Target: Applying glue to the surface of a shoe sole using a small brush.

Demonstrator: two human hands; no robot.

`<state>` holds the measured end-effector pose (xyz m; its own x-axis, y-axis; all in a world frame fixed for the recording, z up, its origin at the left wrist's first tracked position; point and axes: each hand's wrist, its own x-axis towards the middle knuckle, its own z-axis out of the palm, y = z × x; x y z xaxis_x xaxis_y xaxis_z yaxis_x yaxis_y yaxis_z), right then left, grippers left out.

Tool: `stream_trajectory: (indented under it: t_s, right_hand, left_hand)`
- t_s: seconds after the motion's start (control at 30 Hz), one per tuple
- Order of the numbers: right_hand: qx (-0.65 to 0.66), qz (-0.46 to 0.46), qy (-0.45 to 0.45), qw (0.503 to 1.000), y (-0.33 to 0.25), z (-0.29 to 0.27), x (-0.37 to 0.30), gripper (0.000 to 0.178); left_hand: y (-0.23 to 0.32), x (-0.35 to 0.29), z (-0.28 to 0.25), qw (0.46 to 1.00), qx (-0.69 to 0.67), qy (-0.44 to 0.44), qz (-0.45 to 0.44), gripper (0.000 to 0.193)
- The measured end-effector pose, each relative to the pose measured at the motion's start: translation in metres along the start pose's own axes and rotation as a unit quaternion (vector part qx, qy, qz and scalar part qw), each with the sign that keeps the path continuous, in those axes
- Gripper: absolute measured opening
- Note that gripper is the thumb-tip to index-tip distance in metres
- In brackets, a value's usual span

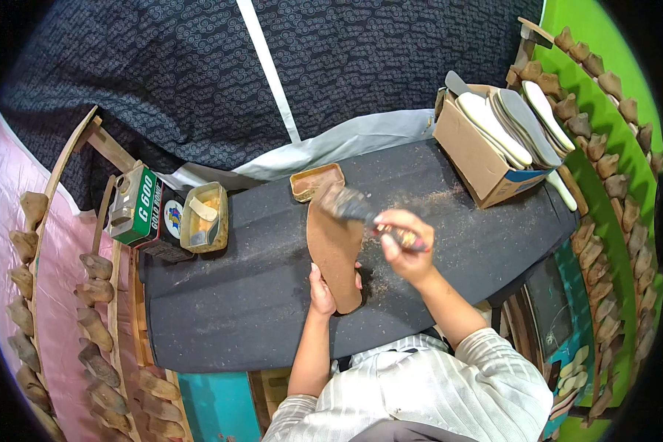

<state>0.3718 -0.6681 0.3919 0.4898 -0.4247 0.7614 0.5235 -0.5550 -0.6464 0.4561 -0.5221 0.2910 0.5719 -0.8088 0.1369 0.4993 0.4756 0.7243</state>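
A brown shoe sole (333, 254) is held over the dark cloth-covered table, its narrower heel end towards me. My left hand (321, 293) grips it near that end, thumb along the left edge and fingertips showing at the right edge. In my right hand (411, 247) is a brush (344, 206) with a dark, red-marked handle. The brush head looks blurred and lies over the far, wide end of the sole; whether it touches the surface I cannot tell. Just beyond stands a small brown-lined tray (317, 181), partly hidden behind the brush and sole.
At the left stand a green-and-black metal can (144, 214) and a tub (205, 221) of orange-yellow stuff. A cardboard box (473, 158) of white and grey soles occupies the back right. Wooden shoe lasts (94, 289) fill racks on both sides. Crumbs litter the tablecloth (258, 324).
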Motion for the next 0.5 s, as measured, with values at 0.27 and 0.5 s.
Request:
stream_trajectory:
  t_s: [0.27,0.5]
  right_hand:
    - [-0.035,0.051,0.021,0.998,0.016,-0.027,0.011,0.021]
    - [0.082,-0.031,-0.085,0.993,0.007,-0.036,0.012,0.023]
  left_hand:
    - [-0.006,0.003,0.004,0.999,0.034,0.004,0.019,0.073]
    - [-0.014,0.005,0.019,0.999,0.017,0.026,0.039,0.072]
